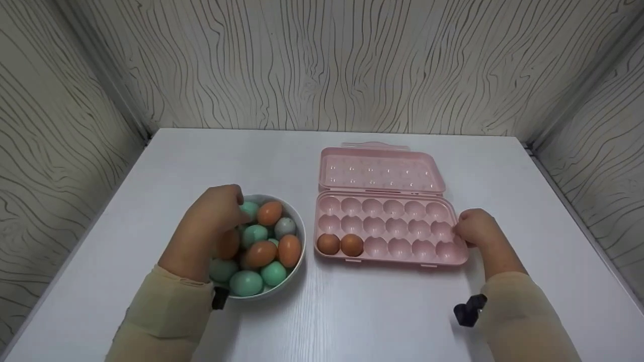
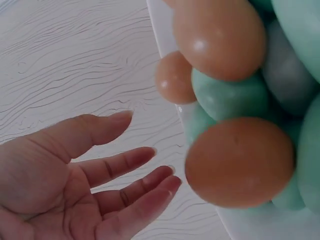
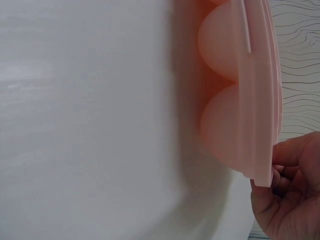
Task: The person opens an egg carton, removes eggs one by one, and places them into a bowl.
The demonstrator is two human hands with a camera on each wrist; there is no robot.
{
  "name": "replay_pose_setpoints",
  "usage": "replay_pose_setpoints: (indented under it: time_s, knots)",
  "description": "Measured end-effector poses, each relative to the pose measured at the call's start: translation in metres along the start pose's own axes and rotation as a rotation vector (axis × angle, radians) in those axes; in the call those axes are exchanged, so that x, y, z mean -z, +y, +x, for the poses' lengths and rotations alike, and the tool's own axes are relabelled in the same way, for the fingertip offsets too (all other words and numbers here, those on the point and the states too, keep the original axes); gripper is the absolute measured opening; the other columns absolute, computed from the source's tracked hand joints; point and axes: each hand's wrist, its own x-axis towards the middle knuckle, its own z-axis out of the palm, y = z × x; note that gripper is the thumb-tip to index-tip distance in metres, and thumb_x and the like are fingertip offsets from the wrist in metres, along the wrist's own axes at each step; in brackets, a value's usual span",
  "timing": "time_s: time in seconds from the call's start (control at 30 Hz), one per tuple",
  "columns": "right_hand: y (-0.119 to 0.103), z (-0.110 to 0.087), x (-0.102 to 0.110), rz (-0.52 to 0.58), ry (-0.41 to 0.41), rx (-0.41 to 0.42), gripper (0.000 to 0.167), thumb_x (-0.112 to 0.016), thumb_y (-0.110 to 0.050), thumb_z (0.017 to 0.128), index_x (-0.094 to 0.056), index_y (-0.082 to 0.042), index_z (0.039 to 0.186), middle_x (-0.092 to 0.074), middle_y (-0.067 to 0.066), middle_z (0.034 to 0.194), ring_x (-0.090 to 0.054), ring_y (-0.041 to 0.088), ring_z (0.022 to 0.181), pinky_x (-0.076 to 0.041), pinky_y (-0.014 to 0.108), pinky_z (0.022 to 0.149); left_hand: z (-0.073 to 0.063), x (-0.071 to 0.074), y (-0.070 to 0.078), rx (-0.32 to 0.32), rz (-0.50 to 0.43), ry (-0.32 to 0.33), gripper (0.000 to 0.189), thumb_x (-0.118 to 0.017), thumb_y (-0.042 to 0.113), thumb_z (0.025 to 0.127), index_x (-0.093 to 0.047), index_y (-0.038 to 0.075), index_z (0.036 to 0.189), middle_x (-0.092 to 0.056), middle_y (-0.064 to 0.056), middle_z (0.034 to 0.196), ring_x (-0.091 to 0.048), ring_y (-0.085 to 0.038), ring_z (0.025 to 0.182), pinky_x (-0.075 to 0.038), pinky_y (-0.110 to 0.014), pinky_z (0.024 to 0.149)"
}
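A white round bowl (image 1: 290, 208) holds several brown and green eggs and a greyish one (image 1: 285, 228). My left hand (image 1: 216, 207) is over its far left rim. In the left wrist view, the hand's fingers (image 2: 127, 162) are spread and loosely bent, with nothing between them, just short of a brown egg (image 2: 240, 162). The pink egg box (image 1: 392, 261) lies with its lid (image 1: 380, 171) folded back. Two brown eggs (image 1: 328, 244) sit in the near row's left cups. My right hand (image 1: 475, 229) pinches the box's right end between thumb and fingers.
The bowl and box stand side by side on a white table (image 1: 342, 311). Wood-patterned panels (image 1: 312, 65) rise behind it and at both sides. A dark device (image 1: 468, 310) is strapped near my right wrist.
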Motion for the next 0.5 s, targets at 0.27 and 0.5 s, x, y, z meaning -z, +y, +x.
replay_pose_setpoints:
  time_s: [0.27, 0.5]
  knots:
    - [0.000, 0.000, -0.001, 0.004, 0.006, -0.019, 0.037, -0.048, -0.008, 0.086, -0.048, 0.013, 0.116, -0.058, 0.024, 0.097, -0.058, 0.019, 0.071, -0.051, 0.030, 0.063, 0.006, -0.004, 0.030, -0.049, -0.048, 0.014, 0.041, -0.059, 0.025, 0.087, -0.049, 0.007, 0.123, -0.052, -0.013, 0.123, -0.049, -0.028, 0.107, -0.042, -0.047, 0.090]
    - [0.001, 0.000, 0.000, 0.014, 0.000, -0.013, 0.032, -0.048, -0.007, 0.085, -0.052, 0.012, 0.110, -0.058, 0.016, 0.084, -0.055, 0.018, 0.068, -0.049, 0.028, 0.058, 0.008, -0.012, 0.055, -0.145, -0.039, 0.082, 0.039, -0.059, 0.029, 0.087, -0.052, 0.009, 0.120, -0.055, -0.012, 0.116, -0.053, -0.026, 0.101, -0.045, -0.042, 0.087]
